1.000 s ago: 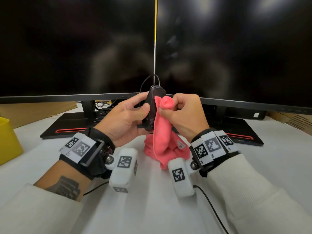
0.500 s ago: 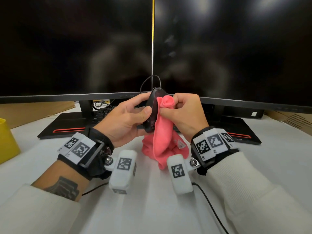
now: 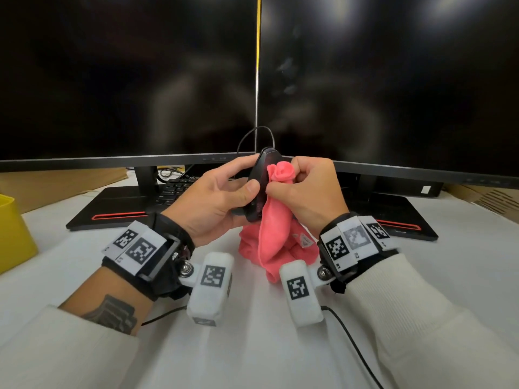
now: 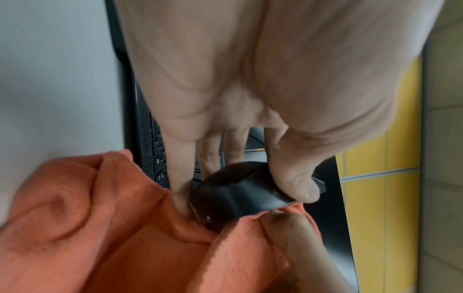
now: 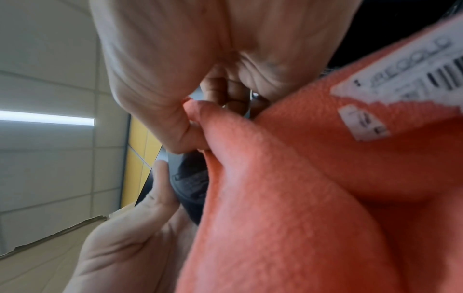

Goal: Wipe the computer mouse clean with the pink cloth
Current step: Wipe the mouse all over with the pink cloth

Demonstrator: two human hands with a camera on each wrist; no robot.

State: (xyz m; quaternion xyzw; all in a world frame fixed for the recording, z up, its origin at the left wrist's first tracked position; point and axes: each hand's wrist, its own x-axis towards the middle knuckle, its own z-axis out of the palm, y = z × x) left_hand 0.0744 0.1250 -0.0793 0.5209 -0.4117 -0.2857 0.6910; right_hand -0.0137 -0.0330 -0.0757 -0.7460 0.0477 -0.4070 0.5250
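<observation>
My left hand (image 3: pixel 224 192) holds the black computer mouse (image 3: pixel 259 186) on edge above the desk, thumb on its near side and fingers behind it. In the left wrist view the mouse (image 4: pixel 238 194) sits between thumb and fingers. My right hand (image 3: pixel 306 189) pinches a bunched part of the pink cloth (image 3: pixel 276 220) and presses it against the mouse's right face. The cloth hangs down to a heap on the white desk (image 3: pixel 252 346). In the right wrist view the cloth (image 5: pixel 300 188) fills most of the frame, with the mouse (image 5: pixel 190 182) partly hidden behind it.
Two dark monitors (image 3: pixel 126 80) stand close behind the hands, on black bases with red stripes (image 3: pixel 118 216). A black keyboard (image 3: pixel 174 189) lies under the left monitor. A yellow bin (image 3: pixel 14 234) is at the left edge. A black cable (image 3: pixel 351 341) crosses the near desk.
Both hands and the mouse have stayed almost in place; the cloth shifted slightly along the mouse's face as the right hand rubbed it.
</observation>
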